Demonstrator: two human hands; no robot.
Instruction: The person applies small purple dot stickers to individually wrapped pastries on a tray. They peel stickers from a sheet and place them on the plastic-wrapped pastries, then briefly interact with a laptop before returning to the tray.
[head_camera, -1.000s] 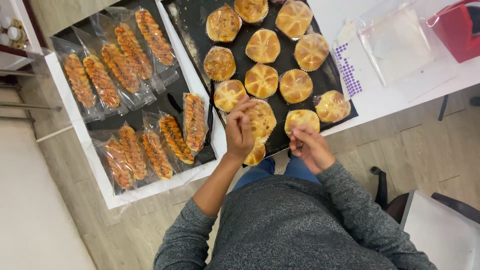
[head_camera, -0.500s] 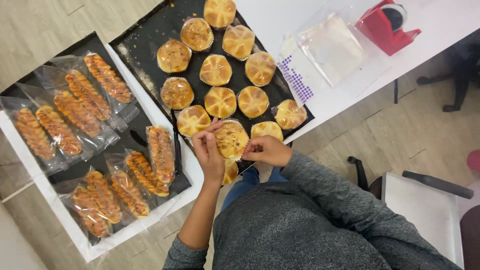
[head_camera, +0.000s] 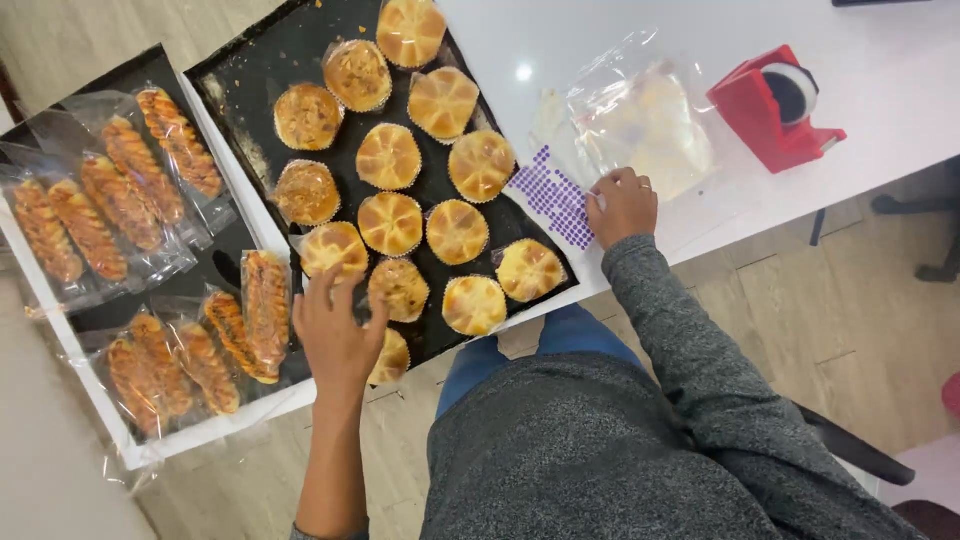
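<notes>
**Left hand on a wrapped bun, right hand at the sticker sheet**

White desk (head_camera: 620, 40) under everything. On it, large black baking tray (head_camera: 250, 80) filled with round golden buns in rows, most in clear wrap. Beside it, to the left, second dark tray (head_camera: 120, 70) of long twisted pastries (head_camera: 150, 165) sealed in clear bags. Right of the bun tray, loose stack of empty clear bags (head_camera: 640, 120), and further right a red tape dispenser (head_camera: 775, 105) near the desk edge. Between bun tray and bags, sheet of small purple dot stickers (head_camera: 555, 195), flat on the desk.

Left hand (head_camera: 335, 335) at the near edge of the bun tray, fingers (head_camera: 322, 290) spread and curled over a wrapped bun (head_camera: 400, 290), thumb side touching its wrap; another bun (head_camera: 335, 248) just above the fingertips. Grip loose, resting on the bun rather than lifting it.

Right hand (head_camera: 622, 205) well apart from the left, on the desk just right of the sticker sheet, fingers bent, tips pressed at the sheet's edge; whether a sticker is pinched, cannot tell.
</notes>
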